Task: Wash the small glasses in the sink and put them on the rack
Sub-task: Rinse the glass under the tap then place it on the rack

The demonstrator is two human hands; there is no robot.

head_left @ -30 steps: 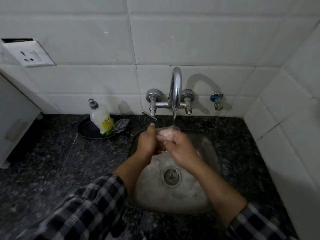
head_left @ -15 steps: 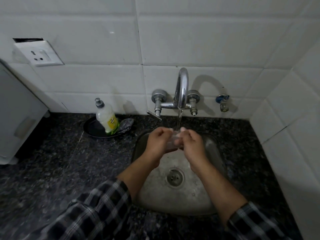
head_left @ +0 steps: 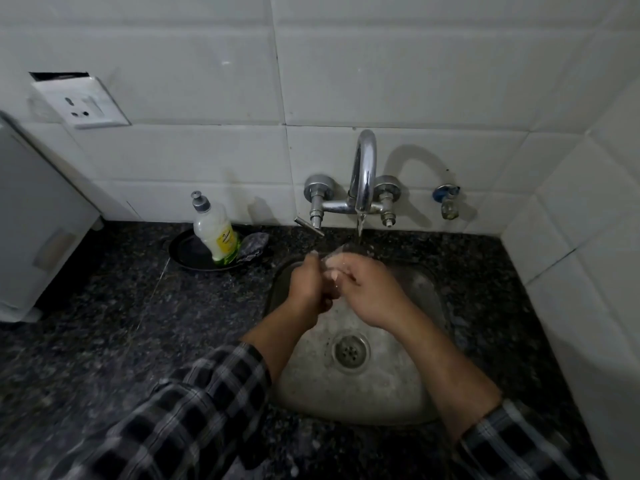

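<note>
Your left hand and your right hand meet over the back half of the steel sink. The fingers of both hands are curled round one small clear glass. The glass sits between the two hands, directly below the tap spout. The water stream falls onto its upper edge. Your fingers hide much of the glass, so its tilt cannot be told. The drain lies in the sink floor, nearer to you than your hands.

On the dark granite countertop, left of the sink, a black dish holds an upright dish-soap bottle and a grey scrubber. A wall socket is set in the white tiles at upper left. A small valve projects from the wall right of the tap.
</note>
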